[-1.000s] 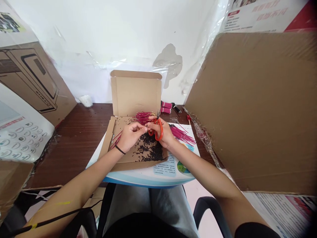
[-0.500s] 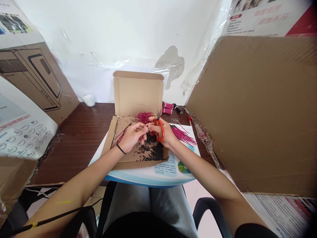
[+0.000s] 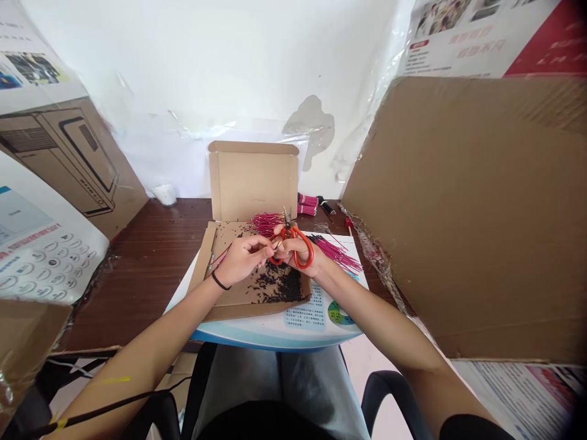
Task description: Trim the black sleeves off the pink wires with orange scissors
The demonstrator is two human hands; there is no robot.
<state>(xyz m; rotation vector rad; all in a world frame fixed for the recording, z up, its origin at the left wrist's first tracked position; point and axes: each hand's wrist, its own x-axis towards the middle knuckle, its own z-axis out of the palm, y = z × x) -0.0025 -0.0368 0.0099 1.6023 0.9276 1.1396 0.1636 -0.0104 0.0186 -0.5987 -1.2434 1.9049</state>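
In the middle of the frame the two hands meet, fingertip to fingertip, above an open cardboard box [image 3: 201, 264]. The left hand [image 3: 245, 260] has its thumb and fingertips drawn together in a pinch; what lies between them is too small to tell. The right hand [image 3: 301, 247] grasps orange-handled scissors [image 3: 288, 227], with the blades pointing toward the top of the frame and slightly parted. The handle loops sit about the right hand's fingers, one loop just beside the left hand's fingertips.

Below the hands, black scraps [image 3: 287, 284] cover the right part of the box floor. A heap of magenta strands [image 3: 266, 224] lies just beyond the hands, at the back of the box. Right of the right hand, a fan of black-ended strands [image 3: 339, 253] lies on a printed sheet [image 3: 275, 336]. Farther up the frame, tied magenta bundles [image 3: 307, 209] rest on the brown desk [image 3: 142, 263].
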